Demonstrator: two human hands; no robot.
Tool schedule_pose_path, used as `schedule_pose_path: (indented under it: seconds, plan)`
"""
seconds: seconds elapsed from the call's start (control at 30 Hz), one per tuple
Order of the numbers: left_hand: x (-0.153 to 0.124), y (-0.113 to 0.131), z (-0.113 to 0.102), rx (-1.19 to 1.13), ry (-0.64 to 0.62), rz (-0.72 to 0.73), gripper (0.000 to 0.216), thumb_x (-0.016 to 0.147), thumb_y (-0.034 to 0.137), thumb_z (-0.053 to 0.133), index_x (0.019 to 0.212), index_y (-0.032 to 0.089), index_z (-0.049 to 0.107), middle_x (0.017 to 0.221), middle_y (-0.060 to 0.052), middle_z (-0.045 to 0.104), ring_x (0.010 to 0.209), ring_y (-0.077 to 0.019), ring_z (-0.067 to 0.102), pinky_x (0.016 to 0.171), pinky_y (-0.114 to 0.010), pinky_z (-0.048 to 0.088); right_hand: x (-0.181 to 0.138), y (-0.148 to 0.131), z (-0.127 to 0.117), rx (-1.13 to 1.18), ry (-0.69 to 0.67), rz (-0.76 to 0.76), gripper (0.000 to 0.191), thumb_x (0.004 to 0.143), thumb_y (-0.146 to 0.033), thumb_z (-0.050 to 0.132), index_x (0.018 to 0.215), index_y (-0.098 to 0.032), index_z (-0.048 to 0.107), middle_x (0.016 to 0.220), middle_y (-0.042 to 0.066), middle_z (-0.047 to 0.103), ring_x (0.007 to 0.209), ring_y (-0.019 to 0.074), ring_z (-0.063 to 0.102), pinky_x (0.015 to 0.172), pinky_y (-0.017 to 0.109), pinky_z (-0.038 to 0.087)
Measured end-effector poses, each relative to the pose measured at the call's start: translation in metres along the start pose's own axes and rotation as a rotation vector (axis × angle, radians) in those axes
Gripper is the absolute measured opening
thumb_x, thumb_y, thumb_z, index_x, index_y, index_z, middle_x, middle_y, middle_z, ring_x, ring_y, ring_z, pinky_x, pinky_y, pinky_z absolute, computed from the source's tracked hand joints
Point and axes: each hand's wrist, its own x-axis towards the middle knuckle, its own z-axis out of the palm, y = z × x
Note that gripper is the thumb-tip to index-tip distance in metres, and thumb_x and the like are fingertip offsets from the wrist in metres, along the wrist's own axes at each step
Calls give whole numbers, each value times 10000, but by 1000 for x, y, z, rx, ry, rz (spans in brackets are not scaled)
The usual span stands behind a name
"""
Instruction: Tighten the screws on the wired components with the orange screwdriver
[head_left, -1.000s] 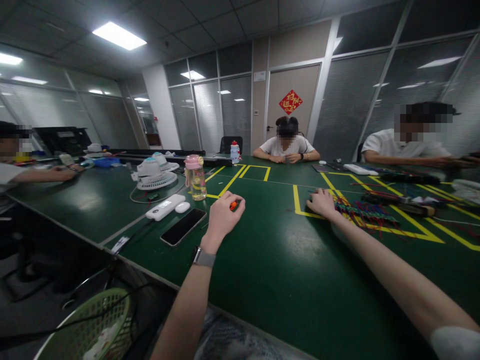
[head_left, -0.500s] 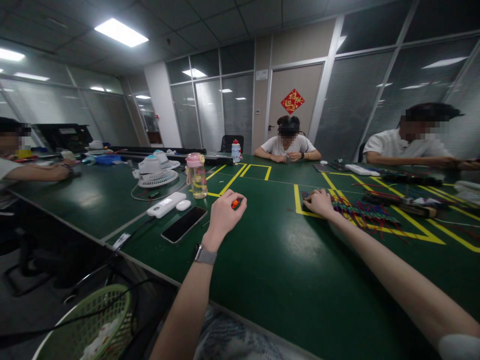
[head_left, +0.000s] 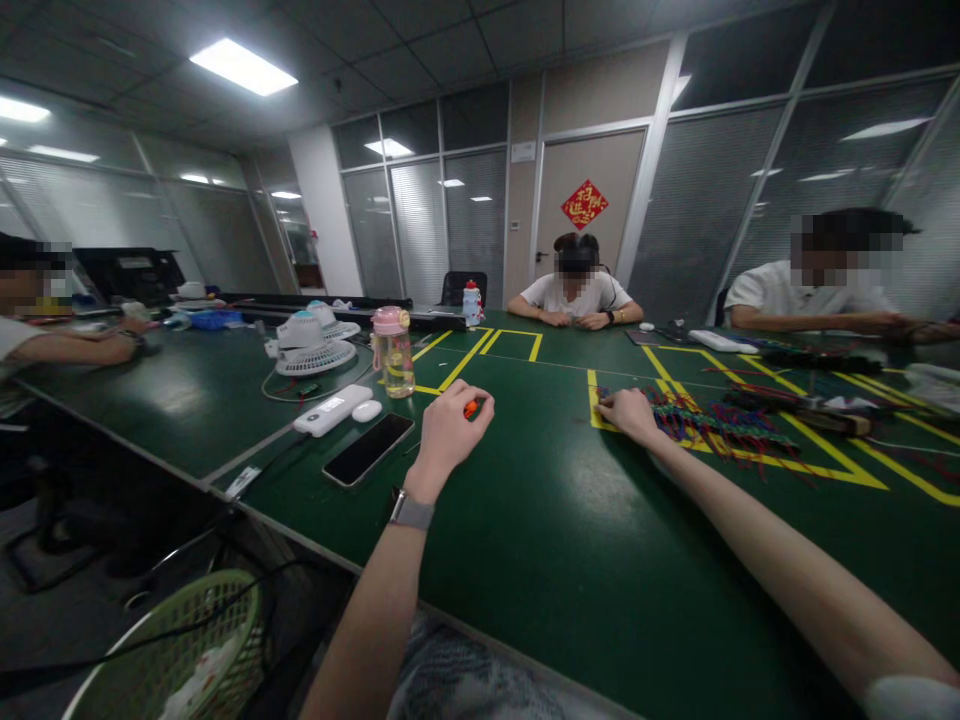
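Observation:
My left hand (head_left: 448, 432) rests on the green table (head_left: 570, 540), curled into a fist around a small orange tool (head_left: 470, 407) whose tip shows by the thumb. A grey watch sits on that wrist. My right hand (head_left: 624, 411) reaches far out, fingers bent down on the near end of a bundle of coloured wires (head_left: 709, 422) that lies across a yellow tape square (head_left: 750, 440). I cannot see whether the fingers grip the wires or only press on them.
A black phone (head_left: 368, 449), a white power bank (head_left: 332, 410), a small white case, a pink-lidded bottle (head_left: 393, 352) and two white fans (head_left: 304, 345) lie to the left. Three people sit around the table. A green basket (head_left: 180, 640) stands on the floor at lower left.
My right hand has slid a little to the left along the wire bundle, toward the yellow tape line. My left hand has stayed put with the orange tool.

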Motion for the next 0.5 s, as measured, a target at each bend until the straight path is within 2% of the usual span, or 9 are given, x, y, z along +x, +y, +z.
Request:
schedule_pose_path:
  seconds: [0.23, 0.5]
  plan:
    - [0, 1, 1, 0, -4, -2, 184, 858, 313, 503, 823, 203, 647, 848, -8, 608, 760, -133, 575, 709, -260, 443, -4, 0, -4, -54, -27, 84, 397, 792, -452, 526, 1016, -198, 734, 904, 159, 725, 888, 316, 640, 756, 373, 455]
    - [1, 1, 1, -12, -7, 4, 183, 859, 317, 504, 822, 201, 640, 856, -4, 606, 765, -132, 573, 700, -259, 436, -3, -1, -3, -18, -66, 87, 383, 804, -411, 519, 1058, -202, 715, 983, 145, 713, 957, 304, 611, 814, 377, 431]
